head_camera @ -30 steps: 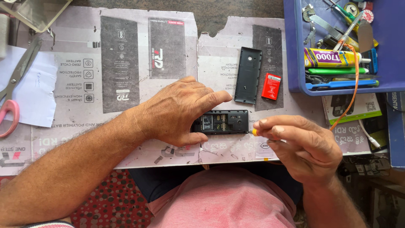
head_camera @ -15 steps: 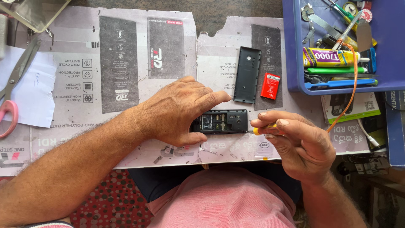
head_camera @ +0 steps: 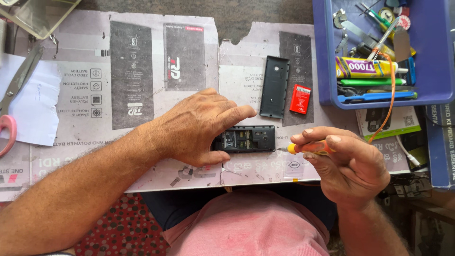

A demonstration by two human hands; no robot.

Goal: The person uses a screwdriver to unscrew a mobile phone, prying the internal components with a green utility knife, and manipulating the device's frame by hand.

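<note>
The phone (head_camera: 250, 139) looks like matt black plastic, and so does the back cover (head_camera: 274, 86) at its one o'clock. The cardboard (head_camera: 142, 71) below is dull printed paper. The tray (head_camera: 429, 57) is smooth blue plastic, the battery (head_camera: 300, 99) glossy red.

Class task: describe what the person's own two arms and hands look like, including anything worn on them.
Both forearms are bare and hairy, with no sleeves reaching them. The left hand and right hand have no gloves, and no rings or watch are visible. Veins and creased knuckles show on both.

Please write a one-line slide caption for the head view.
Left hand steadies an opened phone while right hand holds a small screwdriver at its end.
</note>
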